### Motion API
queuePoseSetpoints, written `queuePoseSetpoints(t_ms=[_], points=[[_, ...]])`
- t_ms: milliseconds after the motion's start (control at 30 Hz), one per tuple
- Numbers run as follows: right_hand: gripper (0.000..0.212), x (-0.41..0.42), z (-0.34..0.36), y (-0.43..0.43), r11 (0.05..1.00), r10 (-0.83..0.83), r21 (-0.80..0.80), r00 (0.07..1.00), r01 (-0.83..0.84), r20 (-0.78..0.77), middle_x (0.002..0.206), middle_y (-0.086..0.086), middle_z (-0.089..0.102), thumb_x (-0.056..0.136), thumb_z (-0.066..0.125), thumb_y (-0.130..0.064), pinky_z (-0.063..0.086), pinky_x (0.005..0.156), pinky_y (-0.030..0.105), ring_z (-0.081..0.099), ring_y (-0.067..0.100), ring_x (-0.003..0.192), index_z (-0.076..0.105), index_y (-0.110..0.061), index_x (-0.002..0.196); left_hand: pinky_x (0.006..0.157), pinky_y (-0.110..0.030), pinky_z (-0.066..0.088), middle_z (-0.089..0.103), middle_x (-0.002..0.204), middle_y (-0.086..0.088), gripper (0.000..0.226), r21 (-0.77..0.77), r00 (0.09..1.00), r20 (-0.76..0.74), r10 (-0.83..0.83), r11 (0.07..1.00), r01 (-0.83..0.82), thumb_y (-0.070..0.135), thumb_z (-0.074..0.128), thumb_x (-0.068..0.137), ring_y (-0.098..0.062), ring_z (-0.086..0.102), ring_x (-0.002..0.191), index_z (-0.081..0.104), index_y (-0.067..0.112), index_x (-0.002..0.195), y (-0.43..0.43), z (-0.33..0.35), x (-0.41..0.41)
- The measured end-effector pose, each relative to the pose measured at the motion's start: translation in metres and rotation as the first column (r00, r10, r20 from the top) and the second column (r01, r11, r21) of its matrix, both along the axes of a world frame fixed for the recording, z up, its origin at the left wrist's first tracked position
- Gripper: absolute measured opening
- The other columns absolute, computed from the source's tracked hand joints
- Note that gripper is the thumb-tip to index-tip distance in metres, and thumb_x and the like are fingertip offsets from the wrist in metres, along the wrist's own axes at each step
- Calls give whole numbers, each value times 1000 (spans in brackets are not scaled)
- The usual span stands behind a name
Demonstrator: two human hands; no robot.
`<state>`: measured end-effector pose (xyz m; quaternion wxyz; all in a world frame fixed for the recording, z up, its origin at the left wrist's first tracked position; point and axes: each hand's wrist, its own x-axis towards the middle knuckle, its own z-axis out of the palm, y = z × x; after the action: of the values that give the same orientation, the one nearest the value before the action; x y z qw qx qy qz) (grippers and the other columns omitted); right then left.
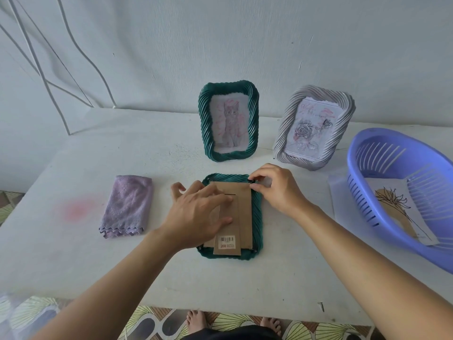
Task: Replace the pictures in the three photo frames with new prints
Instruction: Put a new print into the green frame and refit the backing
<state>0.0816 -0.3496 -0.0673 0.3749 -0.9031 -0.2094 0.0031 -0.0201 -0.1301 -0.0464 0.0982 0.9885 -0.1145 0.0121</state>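
The dark green frame (257, 217) lies face down on the tabletop (73, 266), cardboard back (245, 207) up. Your left hand (196, 214) presses this back with straight fingers; your right hand (277, 190) pinches the clip (252, 182) at its far right corner.

A teal frame (257, 224) is being laid face down, cardboard backing (245, 217) upward; behind it a green cat frame (204, 123) and grey rose frame (284, 136) are being displayed upright.
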Motion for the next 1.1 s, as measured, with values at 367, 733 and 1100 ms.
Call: queuePoseSetpoints(t_ms=[367, 733, 1100], points=[[11, 4, -1, -8, 993, 115, -6, 991, -115, 72, 91, -2, 70, 81, 79, -9, 40, 65, 7, 55, -5, 69, 81, -14, 91, 91, -46, 28, 57, 115, 24, 47, -33, 1000, 13, 2, 999, -2, 72, 44, 84, -8, 48, 103, 60, 48, 121, 1, 1, 1], [13, -82, 10, -24, 998, 24, -49, 999, -26, -47, 94, -10, 55, 74, 83, -28, 46, 78, 19, 57, 5, 85, 73, -25, 81, 89, -45, 28, 55, 118, 24, 53, -20, 1000, 18, 18, 1000, -18, 73, 36, 85, -9, 47, 104, 58, 47, 126, -2, -4, -3], [9, -95, 9, -30, 998, 23, -51, 985, -32, -171, 102, -12, 58, 73, 83, -24, 41, 89, 16, 57, 5, 100, 76, -27, 78, 91, -44, 23, 55, 121, 25, 54, 8, 999, 23, 24, 1000, -25, 74, 36, 84, -10, 47, 106, 59, 48, 125, -3, -5, 2]])
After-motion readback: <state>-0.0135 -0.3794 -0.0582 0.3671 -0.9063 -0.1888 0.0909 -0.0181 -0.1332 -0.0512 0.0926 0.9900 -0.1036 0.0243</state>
